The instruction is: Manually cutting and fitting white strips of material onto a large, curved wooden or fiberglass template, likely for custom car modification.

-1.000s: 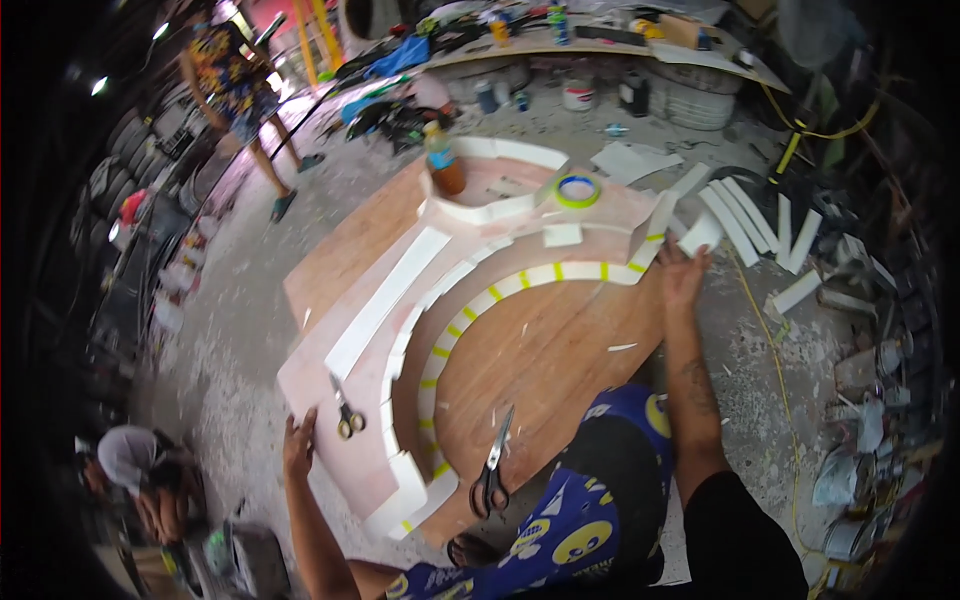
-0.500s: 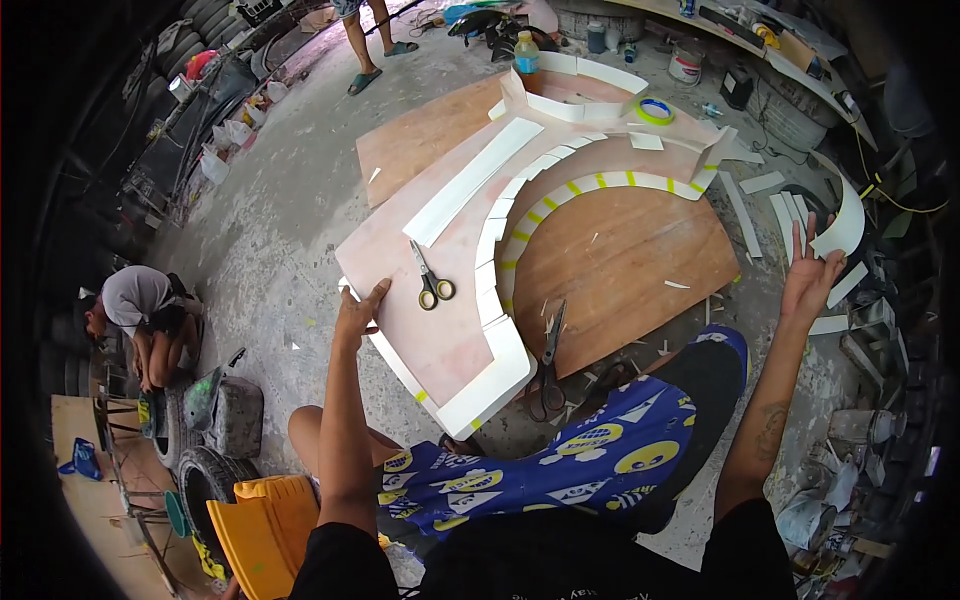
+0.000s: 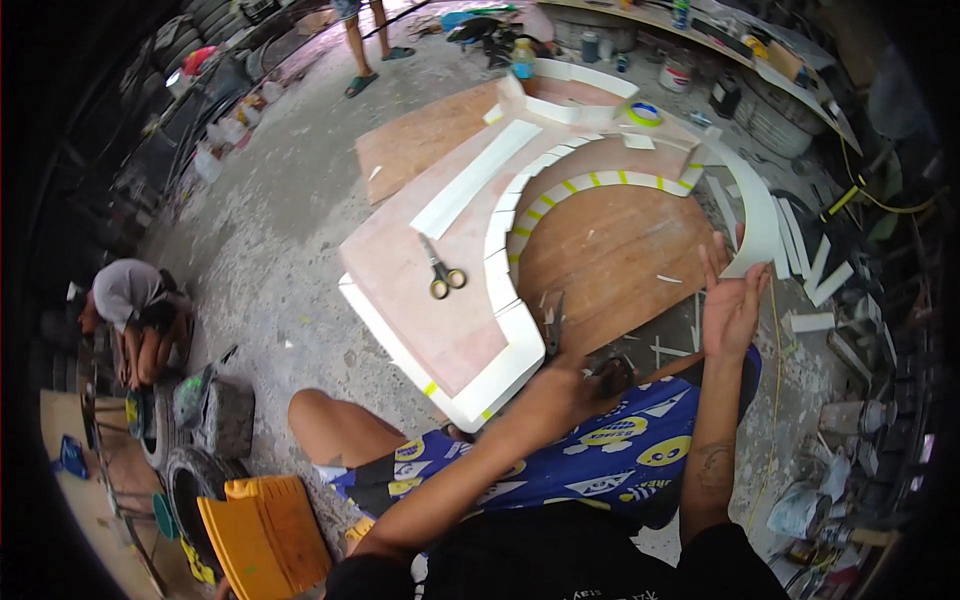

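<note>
A long curved white strip (image 3: pixel 757 215) is pinched in my right hand (image 3: pixel 735 305), its far end arching towards the back of the panel. My left hand (image 3: pixel 560 395), smeared by motion, is at the large dark scissors (image 3: pixel 555 325); it hides their handles, and whether it grips them cannot be told. The pale pinkish panel (image 3: pixel 420 270) in front of me has an arched cut-out edged with white strips and yellow tape pieces. Small scissors (image 3: pixel 447 282) with black-and-yellow handles lie on it, by a flat white strip (image 3: pixel 475 180). A tape roll (image 3: pixel 644 114) rests near its far end.
Brown wooden boards (image 3: pixel 610 250) lie beneath the panel. White offcuts (image 3: pixel 825 275) are scattered at the right. An orange plastic piece (image 3: pixel 265 535) and tyres (image 3: pixel 195 490) stand at the lower left. One person (image 3: pixel 135 310) crouches at the left; another person's legs (image 3: pixel 360 45) show at the back.
My left hand has left the panel's left edge and swung right to the large scissors. My right hand has come inward with the curved strip.
</note>
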Available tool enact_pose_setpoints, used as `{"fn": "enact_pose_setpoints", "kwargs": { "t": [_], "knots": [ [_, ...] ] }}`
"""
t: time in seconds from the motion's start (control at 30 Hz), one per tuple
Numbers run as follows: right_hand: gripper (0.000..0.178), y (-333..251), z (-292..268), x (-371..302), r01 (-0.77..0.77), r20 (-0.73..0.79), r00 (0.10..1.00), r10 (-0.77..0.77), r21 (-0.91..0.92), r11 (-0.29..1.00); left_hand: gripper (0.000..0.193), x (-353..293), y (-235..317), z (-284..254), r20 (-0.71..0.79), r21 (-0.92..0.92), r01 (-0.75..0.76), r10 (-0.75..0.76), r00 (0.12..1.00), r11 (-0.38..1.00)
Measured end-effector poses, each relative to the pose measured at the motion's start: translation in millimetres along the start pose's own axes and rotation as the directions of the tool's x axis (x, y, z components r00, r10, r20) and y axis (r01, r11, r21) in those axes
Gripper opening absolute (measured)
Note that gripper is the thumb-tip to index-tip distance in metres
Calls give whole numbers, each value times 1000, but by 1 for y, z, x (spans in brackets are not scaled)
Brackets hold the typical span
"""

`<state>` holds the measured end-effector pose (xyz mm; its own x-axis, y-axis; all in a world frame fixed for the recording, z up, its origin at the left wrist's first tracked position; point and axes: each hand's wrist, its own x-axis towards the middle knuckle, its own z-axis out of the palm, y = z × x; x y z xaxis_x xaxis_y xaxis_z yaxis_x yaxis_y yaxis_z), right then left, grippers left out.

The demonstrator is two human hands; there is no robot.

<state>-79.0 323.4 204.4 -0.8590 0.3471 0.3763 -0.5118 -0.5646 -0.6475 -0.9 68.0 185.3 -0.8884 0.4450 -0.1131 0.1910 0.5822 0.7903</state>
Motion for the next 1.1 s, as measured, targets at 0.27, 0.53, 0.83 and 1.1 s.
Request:
{"fn": "enact_pose_setpoints", "kwargs": {
  "t": [0.27,0.53,0.83,1.1],
  "knots": [
    [34,18,-11,-5,-73,-1,997,73,-23,997,42,108,-93,122,-310,581,363,-215,926,729],
    [32,17,-11,0,-69,-69,995,67,-32,997,36,113,-109,103,-326,308,360,-258,909,881],
    [35,2,-21,5,75,-126,990,-71,27,997,31,95,-61,100,-253,113,34,-5,967,993],
    [34,-7,-54,3,104,-79,992,-102,29,994,45,37,17,-58,-550,-269,-320,128,825,908]
  ]
}}
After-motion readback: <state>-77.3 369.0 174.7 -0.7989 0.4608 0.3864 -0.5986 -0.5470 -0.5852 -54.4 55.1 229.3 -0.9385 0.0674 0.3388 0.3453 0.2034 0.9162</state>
